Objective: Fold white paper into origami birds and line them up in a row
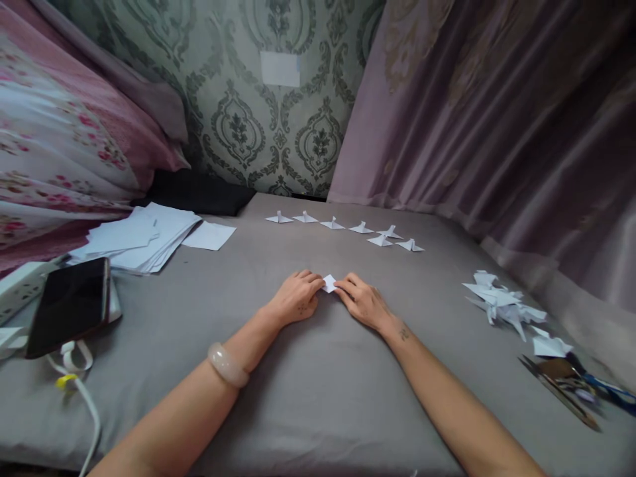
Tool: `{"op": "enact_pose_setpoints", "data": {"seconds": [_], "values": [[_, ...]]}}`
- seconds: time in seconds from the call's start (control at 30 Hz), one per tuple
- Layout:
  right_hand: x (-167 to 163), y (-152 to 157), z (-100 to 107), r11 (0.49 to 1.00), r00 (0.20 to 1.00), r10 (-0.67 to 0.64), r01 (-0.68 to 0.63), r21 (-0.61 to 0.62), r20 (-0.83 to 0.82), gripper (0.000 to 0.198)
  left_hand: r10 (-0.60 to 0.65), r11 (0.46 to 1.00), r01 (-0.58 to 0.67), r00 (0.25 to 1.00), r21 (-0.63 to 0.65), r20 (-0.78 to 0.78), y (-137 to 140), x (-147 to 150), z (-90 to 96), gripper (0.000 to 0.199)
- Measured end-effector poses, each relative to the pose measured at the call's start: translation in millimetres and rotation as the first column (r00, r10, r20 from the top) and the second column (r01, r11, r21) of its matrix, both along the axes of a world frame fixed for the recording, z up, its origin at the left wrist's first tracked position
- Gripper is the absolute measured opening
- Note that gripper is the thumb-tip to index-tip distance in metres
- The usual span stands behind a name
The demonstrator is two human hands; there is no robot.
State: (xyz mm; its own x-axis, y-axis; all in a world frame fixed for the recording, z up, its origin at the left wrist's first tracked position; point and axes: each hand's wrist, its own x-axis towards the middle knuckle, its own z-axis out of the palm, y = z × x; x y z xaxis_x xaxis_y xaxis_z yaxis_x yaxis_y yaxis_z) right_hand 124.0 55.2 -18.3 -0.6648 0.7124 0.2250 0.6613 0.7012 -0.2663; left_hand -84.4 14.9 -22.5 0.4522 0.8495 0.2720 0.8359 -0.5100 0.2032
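Note:
A small folded piece of white paper (329,283) sits between my two hands at the middle of the grey surface. My left hand (298,295), with a pale bangle (227,365) on the forearm, pinches its left corner. On the opposite side, the fingers of my right hand (362,299) close on the right corner. Beyond the hands, several folded white paper birds (332,224) stand in an uneven row.
At left lie a stack of white paper (144,238), a single sheet (209,235), a dark phone (69,305) and a white power strip (24,285). Folded papers (501,301) are heaped at right, near a pencil-like stick (561,391) and blue-handled scissors (609,391). Curtains (447,99) hang behind.

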Motion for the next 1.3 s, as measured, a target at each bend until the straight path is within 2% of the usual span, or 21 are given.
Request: {"op": "enact_pose_setpoints", "data": {"seconds": [0.1, 0.3, 0.47, 0.57, 0.67, 0.9, 1.3], "values": [[-1.6, -1.9, -1.3, 0.999, 0.999, -0.031, 0.032, 0.033, -0.011, 0.030, 0.030, 1.000, -0.030, 1.000, 0.007, 0.002, 0.8, 2.3, -1.1, 0.022], [-2.3, -3.7, -2.8, 0.998, 0.999, -0.047, 0.047, 0.035, -0.001, 0.023, 0.052, 0.999, -0.052, 0.999, -0.002, -0.016, 2.3, 6.8, -0.4, 0.029], [-1.6, -4.0, -3.7, 0.997, 0.992, -0.052, 0.045, -0.066, -0.114, 0.023, 0.118, 0.993, -0.117, 0.973, -0.017, 0.201, 0.8, 8.9, -8.4, 0.028], [-3.0, -4.6, -5.6, 0.987, 0.979, -0.097, 0.071, -0.145, -0.180, 0.023, 0.216, 0.976, -0.196, 0.913, -0.093, 0.345, -0.5, 9.8, -15.9, 0.021], [-6.7, -3.5, -7.9, 0.966, 0.955, -0.189, 0.138, -0.220, -0.229, 0.022, 0.300, 0.952, -0.249, 0.863, -0.176, 0.407, -0.4, 10.7, -18.1, 0.020], [-16.3, 0.1, -8.1, 0.924, 0.915, -0.329, 0.261, -0.279, -0.234, 0.024, 0.358, 0.931, -0.286, 0.838, -0.229, 0.412, 3.1, 14.7, -11.4, 0.022], [-22.0, 0.8, -6.1, 0.894, 0.902, -0.405, 0.358, -0.269, -0.147, 0.023, 0.442, 0.890, -0.340, 0.802, -0.303, 0.402, 4.4, 17.8, -6.6, 0.013]]}}
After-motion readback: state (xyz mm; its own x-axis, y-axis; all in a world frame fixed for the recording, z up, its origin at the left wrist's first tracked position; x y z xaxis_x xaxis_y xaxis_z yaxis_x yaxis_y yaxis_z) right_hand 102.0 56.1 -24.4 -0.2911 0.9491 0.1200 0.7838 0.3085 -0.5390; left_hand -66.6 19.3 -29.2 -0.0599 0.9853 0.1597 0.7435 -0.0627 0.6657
